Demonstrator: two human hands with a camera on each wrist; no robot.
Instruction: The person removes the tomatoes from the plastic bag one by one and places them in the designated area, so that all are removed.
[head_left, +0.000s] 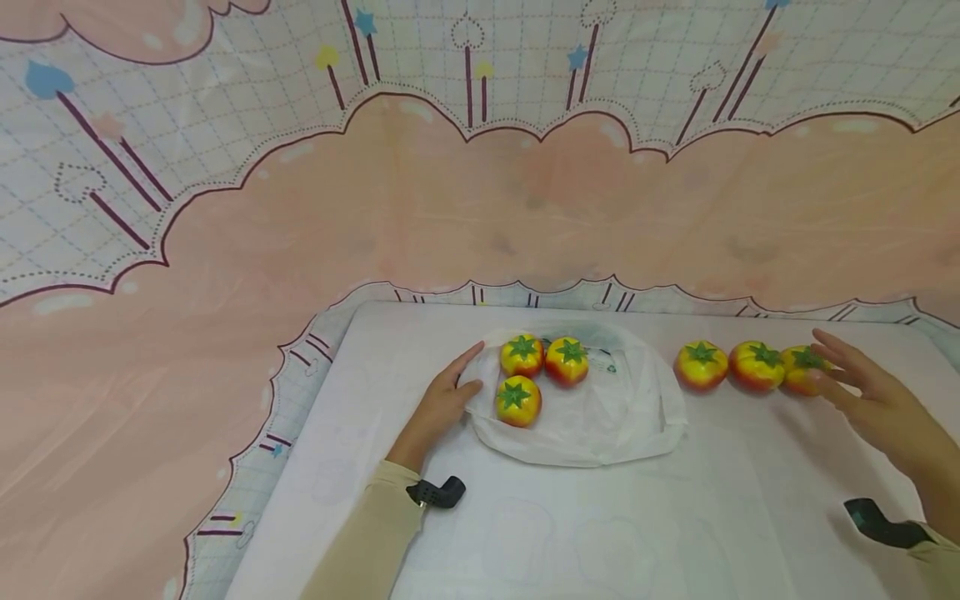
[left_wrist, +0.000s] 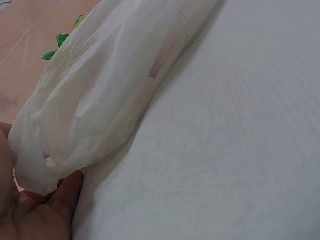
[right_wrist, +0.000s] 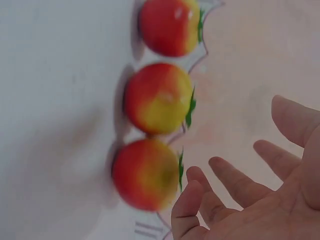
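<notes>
My left hand (head_left: 444,402) grips the left edge of a white plastic bag (head_left: 585,425) lying flat on the table. In the left wrist view the bag's crumpled film (left_wrist: 100,90) runs between thumb and fingers. Three red-and-yellow tomatoes with green star-shaped tops are at the bag's left part, one of them a front tomato (head_left: 518,402). To the right of the bag stand three more in a row: a left tomato (head_left: 701,366), a middle tomato (head_left: 757,367) and a right tomato (right_wrist: 147,174). Beside the right tomato my right hand (head_left: 877,400) hovers, fingers spread, holding nothing.
A white cloth covers the table (head_left: 600,533). Behind it hangs a patterned pink and white curtain (head_left: 525,208), which also drops past the table's left edge. Each wrist carries a black camera mount, such as the left mount (head_left: 438,492).
</notes>
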